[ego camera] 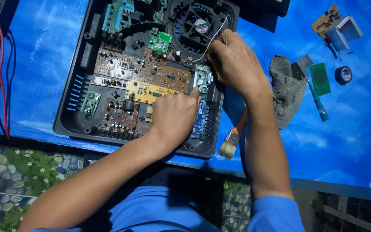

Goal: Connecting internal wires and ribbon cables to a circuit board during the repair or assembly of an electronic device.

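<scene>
Both hands (202, 92) hold a small green board (202, 79).

An electronics repair bench. An opened black appliance casing (71, 103) full of circuit boards (144, 73) and a cooling fan (197, 25) lies on a blue table cover (35, 60). Right of the casing: paintbrush (232, 137), grey rag (286, 90), screwdriver (318, 103), tape roll (343, 75). Left of it: red and black meter leads (1, 73).
</scene>
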